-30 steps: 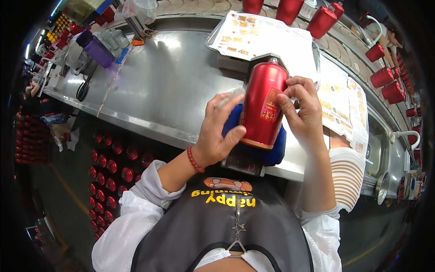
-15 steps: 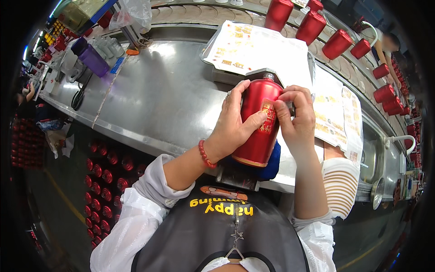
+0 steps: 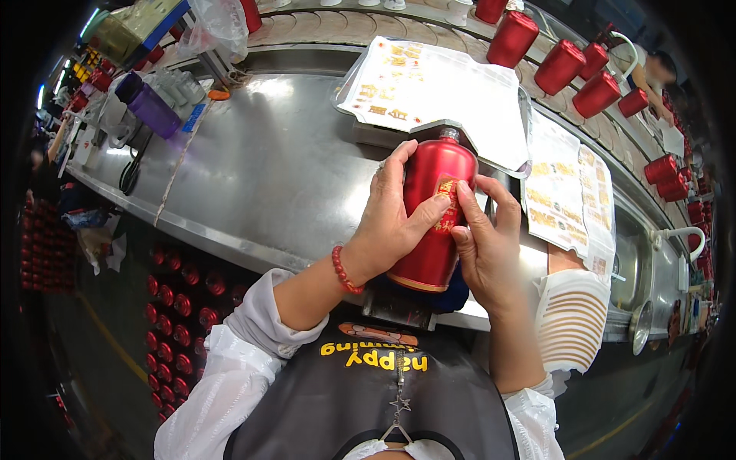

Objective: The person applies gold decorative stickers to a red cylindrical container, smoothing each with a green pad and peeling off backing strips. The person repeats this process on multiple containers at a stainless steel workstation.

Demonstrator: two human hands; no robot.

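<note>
A glossy red bottle (image 3: 423, 257) with a short metallic neck leans against a metal rest, its neck pointing away from me. My left hand (image 3: 381, 234) wraps its left side, thumb lying across the front. A gold-and-red label (image 3: 445, 189) shows on the front, with my left thumb on it. My right hand (image 3: 494, 257) is closed about the bottle's right side, index fingertip pressed on the label's edge and thumb lower down. Under the bottle's base lies dark blue cloth (image 3: 452, 295). Just beyond the neck, white sheets of gold decals (image 3: 452, 92) rest on a tray.
More decal sheets (image 3: 563, 184) lie at the right, before a metal sink (image 3: 632, 238). Red bottles (image 3: 514, 38) stand along a conveyor (image 3: 322, 27) at the back. A purple bottle (image 3: 153, 107) is on the steel table (image 3: 253, 176). A co-worker (image 3: 652, 84) is at the far right.
My right fingers have come down from the bottle's upper right edge to press on the label. The bottle has shifted slightly left and toward me. Bottles on the conveyor have moved right.
</note>
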